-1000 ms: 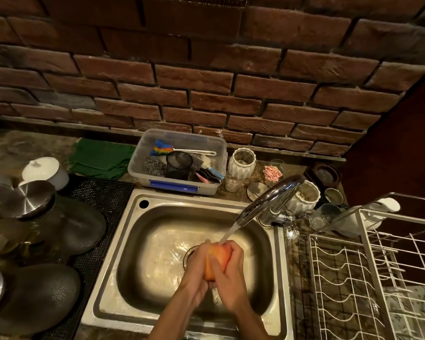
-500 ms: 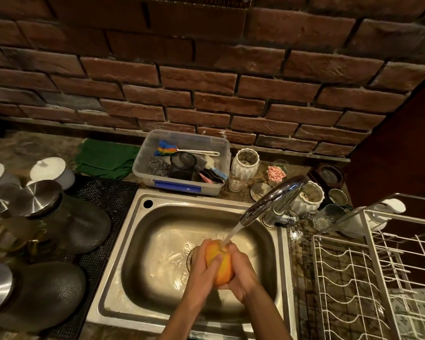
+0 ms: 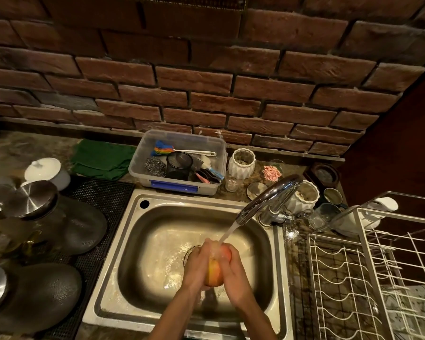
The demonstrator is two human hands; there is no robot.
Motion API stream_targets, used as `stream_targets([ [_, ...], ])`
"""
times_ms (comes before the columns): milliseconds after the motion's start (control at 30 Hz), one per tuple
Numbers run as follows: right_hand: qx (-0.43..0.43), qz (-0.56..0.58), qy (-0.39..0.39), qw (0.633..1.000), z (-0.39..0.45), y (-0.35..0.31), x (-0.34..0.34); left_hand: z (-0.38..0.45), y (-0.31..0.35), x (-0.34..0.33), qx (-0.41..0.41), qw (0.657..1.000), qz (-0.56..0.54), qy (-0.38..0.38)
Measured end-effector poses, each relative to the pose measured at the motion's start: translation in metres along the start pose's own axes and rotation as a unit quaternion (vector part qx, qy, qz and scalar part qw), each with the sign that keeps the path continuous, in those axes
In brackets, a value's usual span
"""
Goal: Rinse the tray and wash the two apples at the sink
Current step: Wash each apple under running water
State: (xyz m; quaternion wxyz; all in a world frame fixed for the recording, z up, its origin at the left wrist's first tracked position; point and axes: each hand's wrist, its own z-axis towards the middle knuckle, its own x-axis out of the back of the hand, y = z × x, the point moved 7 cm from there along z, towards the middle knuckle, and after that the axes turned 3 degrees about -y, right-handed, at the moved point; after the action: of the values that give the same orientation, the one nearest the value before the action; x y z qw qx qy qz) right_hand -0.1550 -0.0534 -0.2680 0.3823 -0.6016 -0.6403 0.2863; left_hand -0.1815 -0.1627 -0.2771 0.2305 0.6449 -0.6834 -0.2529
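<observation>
Steel sink (image 3: 123, 244), apple (image 3: 215, 272) inside, clear bin (image 3: 214, 168) holding brushes

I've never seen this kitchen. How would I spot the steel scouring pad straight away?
Start at the steel sink and look behind it to the clear plastic bin against the brick wall. The steel scouring pad lies at the bin's left end, beside the black mesh cup. It is the only shiny, tangled silver wad there; its neighbours are brushes and that dark cup.
</observation>
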Motion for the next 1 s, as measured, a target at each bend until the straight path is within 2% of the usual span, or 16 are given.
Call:
stream_targets([
  [100, 0.029, -0.052, 0.015, 0.998, -0.007, -0.002, -0.002, -0.004, -0.007, -0.003, 0.044, 0.998, -0.019, -0.043],
  [200, 0.028, -0.044, 0.06, 0.997, -0.011, -0.003, 0.002, -0.004, -0.004, -0.004, -0.016, 0.999, 0.029, -0.027],
  [300, 0.013, -0.007, 0.112, 0.994, -0.009, -0.002, 0.007, -0.004, -0.004, -0.006, -0.069, 0.995, 0.075, -0.013],
  [500, -0.093, 0.134, 0.133, 0.978, -0.006, 0.011, 0.008, -0.006, -0.002, -0.004, -0.122, 0.978, 0.171, -0.004],
  [667, -0.166, 0.214, 0.05, 0.961, -0.008, 0.024, -0.001, -0.006, -0.019, 0.0, -0.045, 0.981, 0.18, -0.051],
  [833, -0.179, 0.221, 0.019, 0.958, -0.027, 0.031, 0.0, -0.018, -0.045, 0.004, 0.078, 0.987, 0.061, -0.129],
  [1000, -0.203, 0.246, -0.008, 0.948, -0.051, 0.04, -0.002, -0.026, -0.053, 0.009, 0.078, 0.984, 0.029, -0.159],
])
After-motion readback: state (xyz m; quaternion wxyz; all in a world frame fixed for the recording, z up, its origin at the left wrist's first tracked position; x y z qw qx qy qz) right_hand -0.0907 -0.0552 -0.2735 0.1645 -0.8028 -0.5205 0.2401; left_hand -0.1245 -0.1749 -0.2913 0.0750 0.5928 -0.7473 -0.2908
